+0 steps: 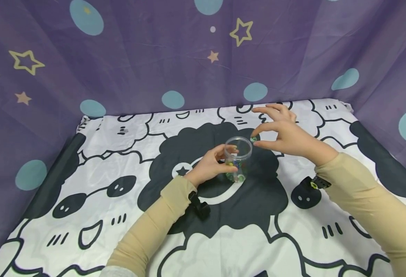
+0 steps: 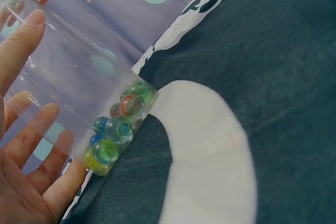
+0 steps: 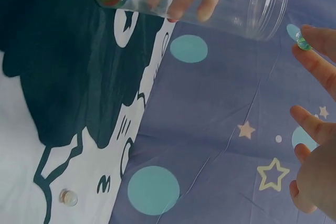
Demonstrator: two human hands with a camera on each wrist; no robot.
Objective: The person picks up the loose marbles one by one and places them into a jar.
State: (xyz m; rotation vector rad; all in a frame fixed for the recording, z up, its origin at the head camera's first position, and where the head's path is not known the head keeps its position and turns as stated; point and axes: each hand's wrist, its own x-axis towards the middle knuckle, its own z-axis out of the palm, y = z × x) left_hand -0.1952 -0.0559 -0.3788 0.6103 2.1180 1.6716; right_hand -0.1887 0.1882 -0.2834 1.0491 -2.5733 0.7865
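Observation:
My left hand [image 1: 211,164] holds a clear plastic jar [image 1: 238,154], its thumb on the near side and its fingers round the far side. The jar has an open top and a ridged rim. Several glass marbles [image 2: 119,129] in green, blue, yellow and red lie at its bottom, plain in the left wrist view. Just right of the rim, my right hand [image 1: 286,136] pinches a greenish glass marble [image 1: 253,139] between thumb and index finger. Its other fingers are spread, and the marble [image 3: 303,41] shows at the fingertips in the right wrist view.
A small clear, round thing [image 3: 68,198] lies on the white part of the cloth in the right wrist view. The table wears a black-and-white cartoon cloth [image 1: 223,250]. Behind it hangs a purple curtain [image 1: 137,57] with stars and dots.

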